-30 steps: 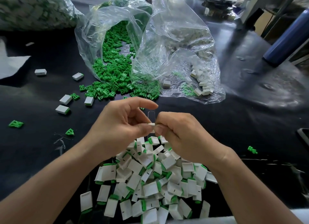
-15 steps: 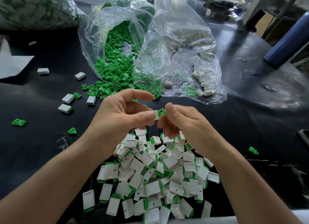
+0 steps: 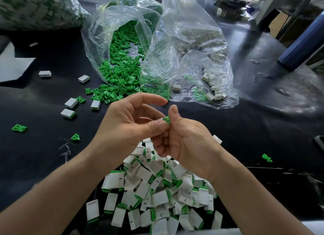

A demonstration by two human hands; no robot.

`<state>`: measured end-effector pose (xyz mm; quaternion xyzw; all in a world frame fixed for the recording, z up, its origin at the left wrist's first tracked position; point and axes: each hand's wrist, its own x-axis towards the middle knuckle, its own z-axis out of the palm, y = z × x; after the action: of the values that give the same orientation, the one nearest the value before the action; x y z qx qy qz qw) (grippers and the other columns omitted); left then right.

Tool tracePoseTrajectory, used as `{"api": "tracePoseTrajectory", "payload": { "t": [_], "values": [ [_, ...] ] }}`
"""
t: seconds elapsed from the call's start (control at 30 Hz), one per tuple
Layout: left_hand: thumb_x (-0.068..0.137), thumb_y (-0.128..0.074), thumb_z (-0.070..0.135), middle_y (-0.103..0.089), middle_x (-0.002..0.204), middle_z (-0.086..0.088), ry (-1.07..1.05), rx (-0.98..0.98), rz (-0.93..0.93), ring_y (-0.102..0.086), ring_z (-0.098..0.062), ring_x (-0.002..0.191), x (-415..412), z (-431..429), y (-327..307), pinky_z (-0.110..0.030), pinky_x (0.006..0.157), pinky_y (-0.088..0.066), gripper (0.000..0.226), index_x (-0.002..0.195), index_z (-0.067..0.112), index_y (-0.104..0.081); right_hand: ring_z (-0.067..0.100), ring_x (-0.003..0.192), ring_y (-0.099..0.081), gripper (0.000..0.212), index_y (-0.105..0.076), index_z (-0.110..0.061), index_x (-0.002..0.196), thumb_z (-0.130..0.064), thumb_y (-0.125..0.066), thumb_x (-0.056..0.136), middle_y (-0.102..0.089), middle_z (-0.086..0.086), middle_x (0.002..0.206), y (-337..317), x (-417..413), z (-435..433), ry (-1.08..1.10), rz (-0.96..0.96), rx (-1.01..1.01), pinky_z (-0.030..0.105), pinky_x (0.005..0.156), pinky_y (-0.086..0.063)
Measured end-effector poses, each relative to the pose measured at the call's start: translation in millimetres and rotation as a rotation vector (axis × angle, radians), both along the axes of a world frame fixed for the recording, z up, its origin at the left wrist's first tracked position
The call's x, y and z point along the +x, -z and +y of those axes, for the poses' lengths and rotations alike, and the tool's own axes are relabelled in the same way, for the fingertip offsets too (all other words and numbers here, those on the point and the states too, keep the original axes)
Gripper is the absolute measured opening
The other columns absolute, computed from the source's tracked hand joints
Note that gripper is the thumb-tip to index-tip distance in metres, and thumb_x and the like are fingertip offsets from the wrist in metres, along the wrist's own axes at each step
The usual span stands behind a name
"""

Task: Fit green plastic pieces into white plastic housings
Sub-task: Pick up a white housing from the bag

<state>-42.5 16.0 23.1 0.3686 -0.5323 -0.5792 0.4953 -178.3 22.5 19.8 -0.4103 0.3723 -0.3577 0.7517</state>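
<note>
The left hand (image 3: pixel 129 124) pinched a small white plastic housing (image 3: pixel 159 119) between its thumb and curled fingers, and only a thin bit of the white showed. The right hand (image 3: pixel 187 143) pinched a small green plastic piece (image 3: pixel 166 119) between its thumb and first finger, right at the end of the housing. The two parts touched or almost touched, and I could not tell how far in the green one was. Both hands hung in the middle of the view, above the flat black table (image 3: pixel 263 129). It looked like the push-in step was just starting. To do it well, the left hand needed to hold the housing steady with its open end facing 3 o'clock, toward the right hand. The right hand needed to line the green piece up straight, not tipped, and slide it in gently until it sat snug. If it stuck, pulling back and turning it seemed better than pushing hard — the little green arms looked thin and might bend. At 6 o'clock lay a big heap of white housings with green ends (image 3: pixel 157 187), likely the spot for the done part. At 12 o'clock a clear plastic bag of loose green pieces (image 3: pixel 121 59) lay open, and at 1 o'clock lay a clear plastic bag of white housings (image 3: pixel 198 47) — so more parts were close by.
</note>
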Motion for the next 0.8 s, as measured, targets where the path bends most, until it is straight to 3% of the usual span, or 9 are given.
{"api": "tracePoseTrajectory", "payload": {
  "t": [0.17,0.3,0.47,0.8],
  "values": [
    [0.053,-0.072,0.013,-0.070,0.066,-0.008,0.000,0.009,0.021,-0.064,-0.019,0.051,0.3,0.7,0.3,-0.029,0.045,-0.052,0.035,0.088,0.015,-0.066,0.010,0.049,-0.048,0.042,-0.056,-0.006,0.074,-0.046,-0.043,0.074,-0.053,-0.001,0.053,-0.7,1.4,2.1,0.026,-0.011,-0.013,0.018,0.047,-0.040],
    [0.056,-0.076,0.007,-0.070,0.068,-0.008,0.010,0.031,0.066,-0.063,-0.018,0.050,0.5,-0.1,0.2,-0.027,0.045,-0.050,0.034,0.087,0.019,-0.069,0.008,0.051,-0.049,0.063,-0.060,0.007,0.092,-0.050,-0.040,0.077,-0.056,-0.002,0.055,1.3,-2.4,-1.6,-0.020,0.025,-0.051,0.019,0.050,-0.039],
    [0.065,-0.063,0.002,-0.072,0.071,-0.008,0.011,0.069,0.087,-0.064,-0.019,0.056,1.1,0.4,-0.9,-0.027,0.053,-0.053,0.027,0.087,0.016,-0.068,0.007,0.053,-0.049,0.044,-0.060,-0.017,0.068,-0.055,-0.040,0.075,-0.057,-0.005,0.058,0.7,-5.6,-2.1,0.015,0.204,-0.176,0.022,0.054,-0.036],
    [0.064,-0.070,-0.007,-0.072,0.074,-0.012,0.040,0.036,0.075,-0.062,-0.032,0.062,0.2,-0.1,-1.2,-0.030,0.058,-0.056,0.032,0.093,0.007,-0.064,0.004,0.050,-0.047,0.041,-0.052,-0.014,0.069,-0.054,-0.040,0.071,-0.053,-0.011,0.053,-0.5,-8.3,-3.2,0.033,0.334,-0.267,0.018,0.051,-0.034]
  ]
}}
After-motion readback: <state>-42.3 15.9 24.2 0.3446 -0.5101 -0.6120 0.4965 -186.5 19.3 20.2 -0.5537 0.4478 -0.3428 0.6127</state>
